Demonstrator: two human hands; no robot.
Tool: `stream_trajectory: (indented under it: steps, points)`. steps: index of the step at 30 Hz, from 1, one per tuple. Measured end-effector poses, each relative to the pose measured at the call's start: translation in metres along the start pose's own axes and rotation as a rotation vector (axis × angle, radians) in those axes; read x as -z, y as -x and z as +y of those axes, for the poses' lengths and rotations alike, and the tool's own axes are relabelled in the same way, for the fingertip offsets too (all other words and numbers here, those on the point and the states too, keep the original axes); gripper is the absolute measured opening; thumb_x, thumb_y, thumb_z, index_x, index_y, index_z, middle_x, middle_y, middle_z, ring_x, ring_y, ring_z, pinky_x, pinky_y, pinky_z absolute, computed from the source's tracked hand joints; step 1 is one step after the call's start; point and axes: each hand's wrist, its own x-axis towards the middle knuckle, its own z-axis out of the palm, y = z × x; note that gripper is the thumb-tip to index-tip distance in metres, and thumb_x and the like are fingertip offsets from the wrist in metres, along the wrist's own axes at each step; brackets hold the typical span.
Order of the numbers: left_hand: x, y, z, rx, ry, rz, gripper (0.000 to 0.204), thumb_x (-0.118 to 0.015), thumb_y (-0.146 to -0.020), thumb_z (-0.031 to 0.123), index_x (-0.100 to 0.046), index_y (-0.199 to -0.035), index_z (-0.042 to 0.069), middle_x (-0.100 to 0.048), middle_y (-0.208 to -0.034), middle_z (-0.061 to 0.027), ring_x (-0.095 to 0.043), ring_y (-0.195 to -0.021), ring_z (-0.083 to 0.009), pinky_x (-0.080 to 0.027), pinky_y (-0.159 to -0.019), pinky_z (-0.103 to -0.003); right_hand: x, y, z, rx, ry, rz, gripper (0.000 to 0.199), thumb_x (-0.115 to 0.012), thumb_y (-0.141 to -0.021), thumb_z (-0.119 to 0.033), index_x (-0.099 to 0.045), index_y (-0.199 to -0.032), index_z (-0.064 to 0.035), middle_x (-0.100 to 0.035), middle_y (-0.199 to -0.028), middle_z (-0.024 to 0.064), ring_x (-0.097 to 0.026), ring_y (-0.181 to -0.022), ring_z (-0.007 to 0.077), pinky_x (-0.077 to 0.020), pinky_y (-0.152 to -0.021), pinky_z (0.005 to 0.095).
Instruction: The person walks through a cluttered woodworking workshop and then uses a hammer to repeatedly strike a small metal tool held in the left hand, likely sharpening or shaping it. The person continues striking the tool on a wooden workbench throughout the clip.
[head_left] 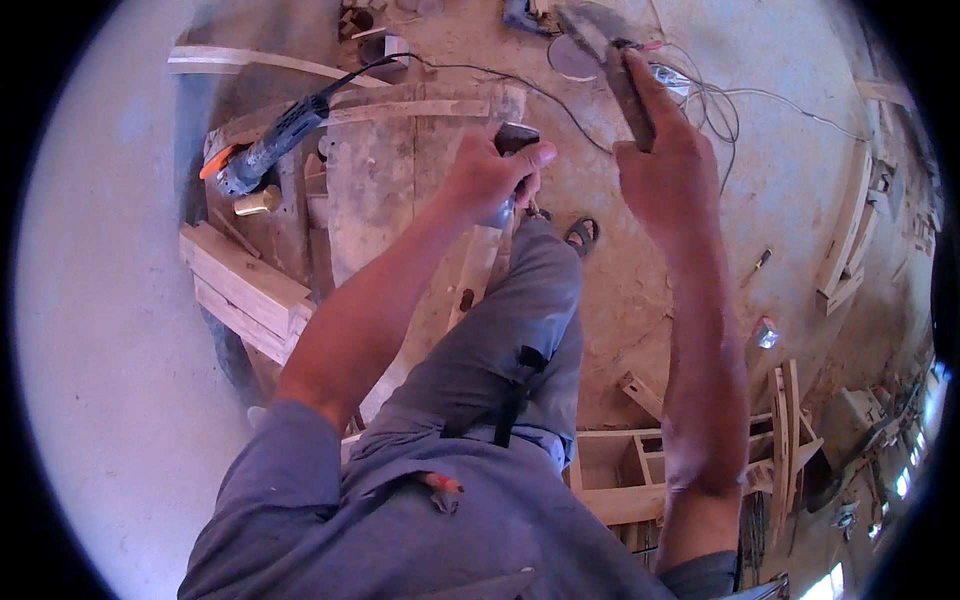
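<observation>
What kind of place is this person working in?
Most likely a woodworking shop: an angle grinder lies on a worn workbench, timber offcuts are stacked beside it, and wooden frames stand on the dusty floor.

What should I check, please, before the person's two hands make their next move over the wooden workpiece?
1. Left hand grips a small dark tool: ok.
2. Right hand holds a dark flat tool raised: ok.
3. Wooden workpiece steady under the left hand: cannot tell.
4. Angle grinder lies apart on the bench: ok.
5. Cables trail across the floor near the raised hand: not ok.
</observation>
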Motion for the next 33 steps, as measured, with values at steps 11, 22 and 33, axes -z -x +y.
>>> stream_trajectory:
  steps: [11,22,33]
  points:
    - [-0.003,0.006,-0.016,-0.01,0.049,0.021,0.02,-0.075,-0.094,0.016,-0.063,-0.088,0.001,-0.061,-0.064,-0.0045,-0.055,-0.049,-0.0112,-0.044,-0.045,-0.03,0.016,0.0,-0.023,-0.208,-0.106,0.043,0.072,-0.058,-0.081,-0.002,-0.054,-0.148,-0.0295,-0.072,-0.103,0.0199,-0.069,-0.102,0.039,-0.0561,-0.083,0.0506]
    - [-0.005,0.007,-0.008,0.047,0.046,0.02,0.019,-0.074,-0.094,0.014,-0.064,-0.085,0.001,-0.061,-0.064,-0.0044,-0.055,-0.05,-0.012,-0.044,-0.045,-0.03,0.009,0.008,-0.015,-0.092,-0.023,0.025,0.081,-0.056,-0.076,0.004,-0.051,-0.151,-0.0251,-0.071,-0.107,0.0222,-0.067,-0.103,0.0422,-0.0532,-0.087,0.0505]
    - [-0.006,0.01,-0.01,0.04,-0.026,0.019,0.02,-0.071,-0.097,0.02,-0.065,-0.088,0.003,-0.063,-0.067,-0.0031,-0.059,-0.056,-0.0118,-0.046,-0.052,-0.03,0.012,0.004,-0.011,-0.044,-0.048,0.113,0.066,-0.062,-0.082,-0.004,-0.058,-0.144,-0.0275,-0.073,-0.112,0.0143,-0.069,-0.104,0.0362,-0.0559,-0.087,0.0475]
